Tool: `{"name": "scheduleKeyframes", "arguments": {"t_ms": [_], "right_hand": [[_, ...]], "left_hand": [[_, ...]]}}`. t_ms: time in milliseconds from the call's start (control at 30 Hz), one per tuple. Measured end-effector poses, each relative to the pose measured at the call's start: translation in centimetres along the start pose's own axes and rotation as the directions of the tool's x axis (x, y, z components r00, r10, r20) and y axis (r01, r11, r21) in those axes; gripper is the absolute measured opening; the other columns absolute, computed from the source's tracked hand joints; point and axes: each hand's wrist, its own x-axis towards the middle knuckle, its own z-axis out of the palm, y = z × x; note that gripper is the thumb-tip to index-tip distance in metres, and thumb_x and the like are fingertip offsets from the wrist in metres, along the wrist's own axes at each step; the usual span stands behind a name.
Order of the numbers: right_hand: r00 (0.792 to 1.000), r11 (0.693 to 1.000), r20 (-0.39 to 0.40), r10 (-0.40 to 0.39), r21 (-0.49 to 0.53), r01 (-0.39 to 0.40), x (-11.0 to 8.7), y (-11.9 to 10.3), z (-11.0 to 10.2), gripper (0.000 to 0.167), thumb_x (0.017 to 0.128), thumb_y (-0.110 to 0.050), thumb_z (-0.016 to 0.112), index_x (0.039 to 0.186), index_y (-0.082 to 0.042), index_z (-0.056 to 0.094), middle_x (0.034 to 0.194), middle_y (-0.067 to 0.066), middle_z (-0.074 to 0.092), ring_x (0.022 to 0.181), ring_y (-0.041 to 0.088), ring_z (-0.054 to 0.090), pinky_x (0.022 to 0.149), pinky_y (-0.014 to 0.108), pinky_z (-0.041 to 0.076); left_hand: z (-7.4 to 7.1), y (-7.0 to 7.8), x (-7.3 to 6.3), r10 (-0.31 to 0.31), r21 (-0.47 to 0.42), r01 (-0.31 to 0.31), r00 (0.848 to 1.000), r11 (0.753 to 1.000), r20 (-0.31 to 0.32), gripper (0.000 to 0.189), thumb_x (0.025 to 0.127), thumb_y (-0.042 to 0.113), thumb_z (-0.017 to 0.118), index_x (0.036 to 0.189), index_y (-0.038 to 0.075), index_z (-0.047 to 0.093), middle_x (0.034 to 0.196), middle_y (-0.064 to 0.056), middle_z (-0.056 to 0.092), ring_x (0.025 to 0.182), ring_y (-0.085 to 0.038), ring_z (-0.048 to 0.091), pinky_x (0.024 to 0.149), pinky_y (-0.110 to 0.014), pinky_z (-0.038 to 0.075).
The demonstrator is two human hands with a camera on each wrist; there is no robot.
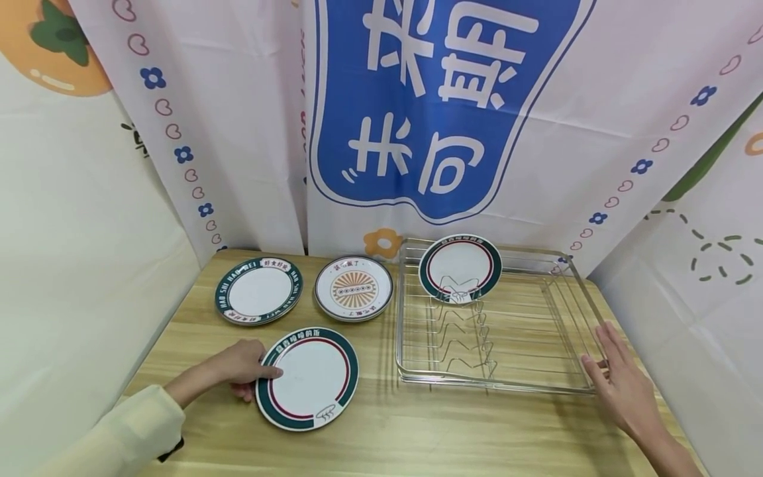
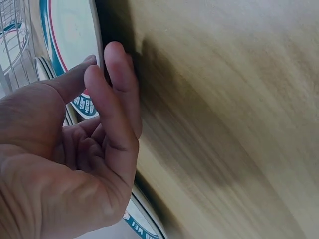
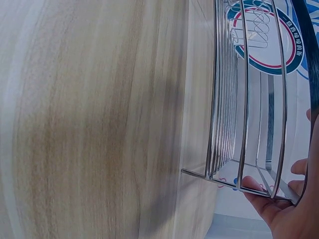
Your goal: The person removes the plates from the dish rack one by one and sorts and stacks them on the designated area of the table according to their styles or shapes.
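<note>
My left hand (image 1: pixel 244 368) pinches the left rim of a white plate (image 1: pixel 312 377) with a green border and a red ring. Its thumb lies on the top face, with fingers beneath the rim; in the left wrist view this plate's edge (image 2: pixel 97 35) stands off the table. On the right, my right hand (image 1: pixel 622 384) holds the front right corner of a wire dish rack (image 1: pixel 501 386), thumb on the inner side. A similar green-bordered plate (image 1: pixel 457 258) leans upright in the rack's back left slot.
Behind the held plate lie an oval green-rimmed plate (image 1: pixel 259 291) and a round plate with an orange sunburst (image 1: pixel 354 289), each apparently stacked. Several bent wire dividers (image 1: pixel 459 331) line the rack's left half. A printed cloth (image 1: pixel 250 132) hangs behind the wooden table (image 1: pixel 417 437).
</note>
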Motion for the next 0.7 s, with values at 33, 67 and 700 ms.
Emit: {"name": "scheduleKeyframes", "arguments": {"t_ms": [33, 67, 700], "right_hand": [[1.000, 1.000, -0.001, 0.000, 0.000, 0.000, 0.0, 0.0, 0.0, 0.064, 0.106, -0.024, 0.060, 0.160, 0.001, 0.038, 0.167, 0.025, 0.034, 0.083, -0.014, 0.056, 0.064, 0.039, 0.052], [1.000, 1.000, -0.001, 0.000, 0.001, 0.000, 0.0, 0.1, 0.0, 0.064, 0.106, -0.024, 0.060, 0.160, 0.001, 0.038, 0.167, 0.025, 0.033, 0.084, -0.015, 0.055, 0.064, 0.038, 0.052], [1.000, 1.000, 0.003, -0.002, 0.004, 0.002, 0.1, 0.3, 0.0, 0.065, 0.105, -0.025, 0.061, 0.161, 0.001, 0.038, 0.167, 0.025, 0.034, 0.084, -0.015, 0.056, 0.063, 0.038, 0.052]], "left_hand": [[0.0, 0.0, 0.0, -0.001, 0.008, 0.001, 1.000, 1.000, -0.002, 0.035, 0.098, 0.027, 0.078, 0.076, 0.006, 0.061, 0.053, -0.005, 0.064, 0.042, -0.011, 0.060, 0.044, -0.020, 0.047], [0.0, 0.1, -0.1, -0.004, 0.024, 0.004, 1.000, 1.000, -0.007, 0.035, 0.097, 0.028, 0.078, 0.076, 0.007, 0.061, 0.054, -0.005, 0.064, 0.043, -0.012, 0.061, 0.044, -0.020, 0.047], [-6.8, 7.3, 0.9, 0.269, 0.366, -0.154, 0.920, 0.918, -0.287, 0.039, 0.100, 0.042, 0.072, 0.109, 0.004, 0.076, 0.085, -0.004, 0.073, 0.071, -0.018, 0.063, 0.062, -0.035, 0.051]]}}
